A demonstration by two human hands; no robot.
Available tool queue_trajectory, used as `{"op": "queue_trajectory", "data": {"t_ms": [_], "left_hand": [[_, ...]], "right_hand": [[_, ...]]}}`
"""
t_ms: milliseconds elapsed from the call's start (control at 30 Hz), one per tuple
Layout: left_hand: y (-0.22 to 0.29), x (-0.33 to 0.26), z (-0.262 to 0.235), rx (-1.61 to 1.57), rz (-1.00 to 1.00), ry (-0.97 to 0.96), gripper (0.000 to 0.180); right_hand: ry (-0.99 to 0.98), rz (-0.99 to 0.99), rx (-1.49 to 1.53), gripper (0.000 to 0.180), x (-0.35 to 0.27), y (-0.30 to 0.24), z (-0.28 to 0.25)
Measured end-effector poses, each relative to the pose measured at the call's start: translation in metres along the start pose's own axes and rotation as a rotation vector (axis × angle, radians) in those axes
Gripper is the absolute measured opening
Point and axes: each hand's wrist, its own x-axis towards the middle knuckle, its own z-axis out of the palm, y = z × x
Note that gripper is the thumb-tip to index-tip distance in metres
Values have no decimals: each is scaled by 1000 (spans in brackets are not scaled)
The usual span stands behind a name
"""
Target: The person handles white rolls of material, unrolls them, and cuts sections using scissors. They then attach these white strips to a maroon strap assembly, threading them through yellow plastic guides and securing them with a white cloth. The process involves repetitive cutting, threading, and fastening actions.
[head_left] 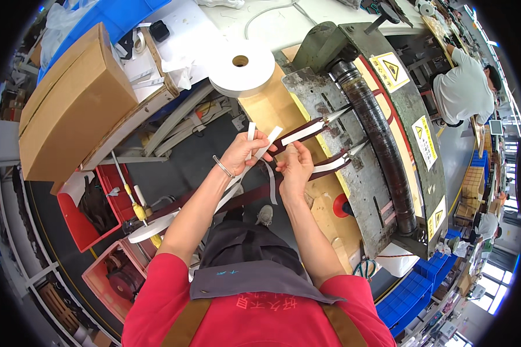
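Narrow white tape is gripped in my left hand, with loose ends standing out past the fingers. My right hand is closed in a pinch beside the upper dark maroon strap, close to the white strip lying along it; what is between the fingertips is hidden. A lower maroon strap, also carrying a white strip, passes by the right hand. Both straps run into pointed metal guides on the plate of a green machine with a dark roller. A thin pale strip dangles between my hands.
A large white tape roll lies on the bench end. Lower left, a white reel sits near red bins. A cardboard box stands left. Scissors lie near the machine. A person works at far right.
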Motion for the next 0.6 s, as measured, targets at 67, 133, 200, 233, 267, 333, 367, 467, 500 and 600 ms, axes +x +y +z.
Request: {"op": "queue_trajectory", "data": {"t_ms": [67,133,200,233,267,333,367,467,500,600], "left_hand": [[1,0,1,-10,-4,-4,9],[2,-1,3,6,-5,-6,9],[2,-3,5,10,1,1,8],[2,-4,5,6,9,9,8],[1,-4,6,1,18,16,8],[1,-6,8,21,32,64,9],[1,-7,9,32,39,88,10],[0,-8,11,65,35,102,9],[0,-9,12,98,36,96,9],[1,-11,15,175,40,80,9]], "right_hand": [[-10,6,-11,20,3,-3,2],[-5,11,-11,15,6,-8,3],[-33,-3,5,13,11,-9,0],[-47,-10,14,12,13,-9,-1],[-41,-16,38,12,12,-10,0],[-29,-29,88,11,11,-14,2],[-57,-25,100,10,11,-14,1],[-105,-15,139,9,10,-16,-1],[-95,-13,156,9,8,-18,1],[-94,-16,163,10,7,-21,2]]}}
